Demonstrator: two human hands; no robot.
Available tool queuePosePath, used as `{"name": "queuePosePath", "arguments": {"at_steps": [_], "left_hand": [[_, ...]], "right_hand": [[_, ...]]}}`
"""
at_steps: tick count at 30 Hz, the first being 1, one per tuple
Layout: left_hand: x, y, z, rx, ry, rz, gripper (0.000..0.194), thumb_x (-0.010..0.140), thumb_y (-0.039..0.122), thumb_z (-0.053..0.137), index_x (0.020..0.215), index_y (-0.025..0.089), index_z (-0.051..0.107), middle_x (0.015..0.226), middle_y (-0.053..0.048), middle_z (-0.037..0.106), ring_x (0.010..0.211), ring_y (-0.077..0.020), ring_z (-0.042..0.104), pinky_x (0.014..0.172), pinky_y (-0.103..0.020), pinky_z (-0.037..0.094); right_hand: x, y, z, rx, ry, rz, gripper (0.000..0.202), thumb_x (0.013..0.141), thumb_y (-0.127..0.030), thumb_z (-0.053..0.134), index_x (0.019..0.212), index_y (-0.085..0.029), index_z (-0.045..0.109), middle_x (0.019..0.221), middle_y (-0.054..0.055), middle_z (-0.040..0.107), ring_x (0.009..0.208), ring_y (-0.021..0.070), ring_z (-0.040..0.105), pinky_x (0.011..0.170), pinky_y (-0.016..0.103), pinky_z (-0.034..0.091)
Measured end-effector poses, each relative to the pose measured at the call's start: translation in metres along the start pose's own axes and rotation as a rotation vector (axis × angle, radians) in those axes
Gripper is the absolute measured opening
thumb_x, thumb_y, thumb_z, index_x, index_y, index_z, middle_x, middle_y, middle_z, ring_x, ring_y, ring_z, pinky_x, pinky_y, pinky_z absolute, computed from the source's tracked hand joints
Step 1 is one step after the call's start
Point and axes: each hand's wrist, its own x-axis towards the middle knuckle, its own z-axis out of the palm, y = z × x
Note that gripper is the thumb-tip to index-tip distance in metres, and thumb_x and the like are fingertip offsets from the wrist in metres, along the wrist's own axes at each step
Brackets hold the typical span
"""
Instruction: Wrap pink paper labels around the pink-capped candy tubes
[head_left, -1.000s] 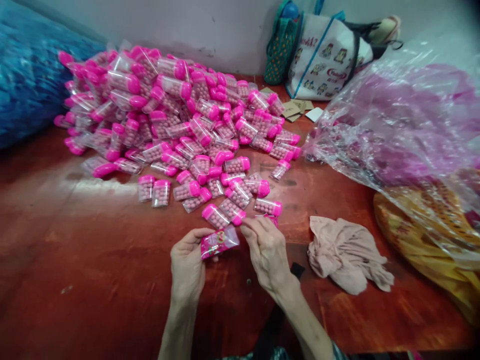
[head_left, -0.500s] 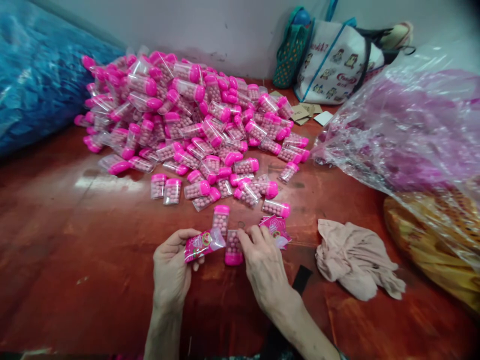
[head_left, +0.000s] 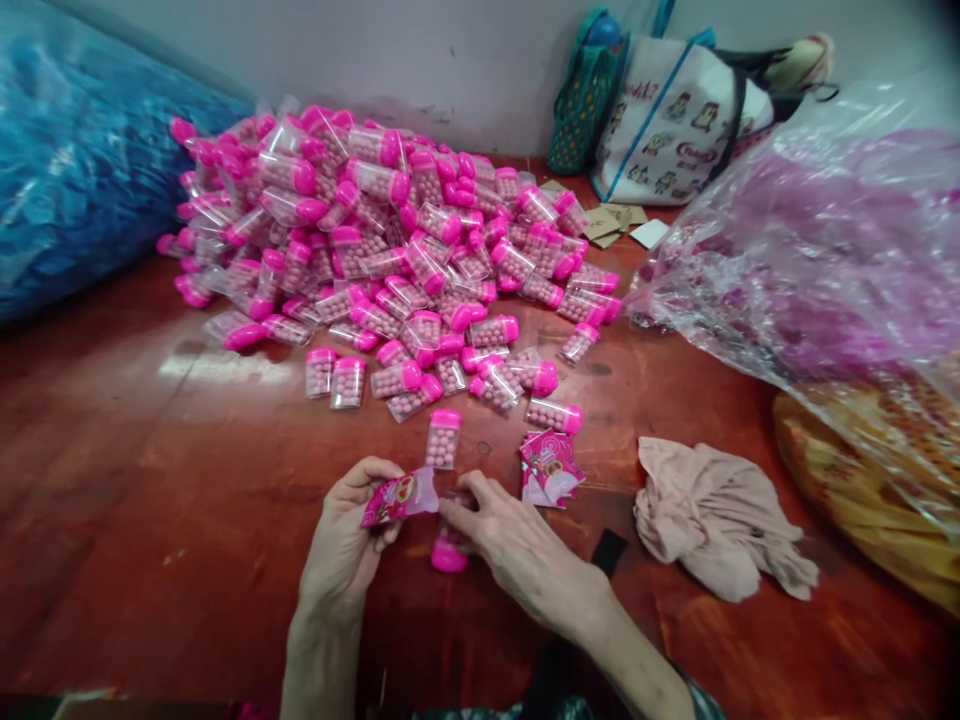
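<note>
My left hand (head_left: 346, 535) pinches a pink printed sleeve (head_left: 400, 499), its clear end pointing right. Close by, my right hand (head_left: 499, 530) grips a small clear container (head_left: 448, 550) with a pink cap, cap towards me, partly covered by my fingers. The sleeve's clear end is beside this container; whether they touch is hard to tell. Just beyond my hands, another container of pink balls (head_left: 443, 440) lies cap away from me. Right of it is a small stack of the same pink sleeves (head_left: 551, 468).
A large heap of pink-capped containers (head_left: 390, 250) covers the back of the red table (head_left: 187, 560). A blue bag (head_left: 82, 170) is at left. On the right are a crumpled cloth (head_left: 720, 520), a clear plastic bag (head_left: 825, 260) and a yellow bag (head_left: 862, 490). A white tote (head_left: 667, 120) stands behind.
My right hand has picked up the container from the table and drawn it left and nearer, beside the sleeve. The sleeve stack is now uncovered. My left hand still holds its sleeve.
</note>
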Motion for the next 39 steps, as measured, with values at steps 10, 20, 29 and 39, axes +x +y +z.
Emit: {"name": "queuePosePath", "arguments": {"at_steps": [10,20,29,39], "left_hand": [[-0.002,-0.005,0.004,0.035,-0.033,-0.105,0.013,0.057,0.010,0.067,0.066,0.015,0.060,0.052,0.004,0.057,0.031,-0.0027,0.040,0.028,-0.011,0.032],[0.000,-0.004,0.007,0.080,-0.025,-0.047,0.011,0.058,0.010,0.066,0.066,0.014,0.061,0.048,0.004,0.056,0.031,-0.0032,0.040,0.029,-0.011,0.028],[-0.002,-0.013,0.009,0.199,-0.084,0.089,0.008,0.063,0.012,0.066,0.070,0.016,0.065,0.061,0.002,0.061,0.044,-0.0051,0.048,0.040,-0.014,0.037],[0.000,-0.013,0.020,0.262,-0.049,0.225,0.006,0.063,0.012,0.067,0.067,0.016,0.068,0.067,0.000,0.060,0.059,-0.0102,0.052,0.052,-0.017,0.041]], "right_hand": [[-0.038,0.000,0.046,-0.116,0.142,-0.042,0.052,0.084,-0.005,0.035,0.134,-0.012,0.023,0.134,0.017,0.038,0.123,0.0274,0.036,0.093,0.039,0.038],[-0.053,0.007,0.008,0.729,0.441,0.513,0.020,0.081,-0.037,0.052,0.094,-0.021,0.052,0.078,0.001,0.059,0.067,0.0150,0.055,0.056,0.023,0.042],[-0.030,-0.014,0.004,1.192,0.465,0.502,0.022,0.085,-0.040,0.049,0.085,-0.018,0.045,0.061,-0.004,0.052,0.046,0.0055,0.043,0.041,0.016,0.031],[-0.036,0.001,0.007,1.340,0.374,0.498,0.024,0.084,-0.039,0.051,0.082,-0.016,0.049,0.050,-0.006,0.049,0.034,0.0018,0.034,0.033,0.013,0.021]]}}
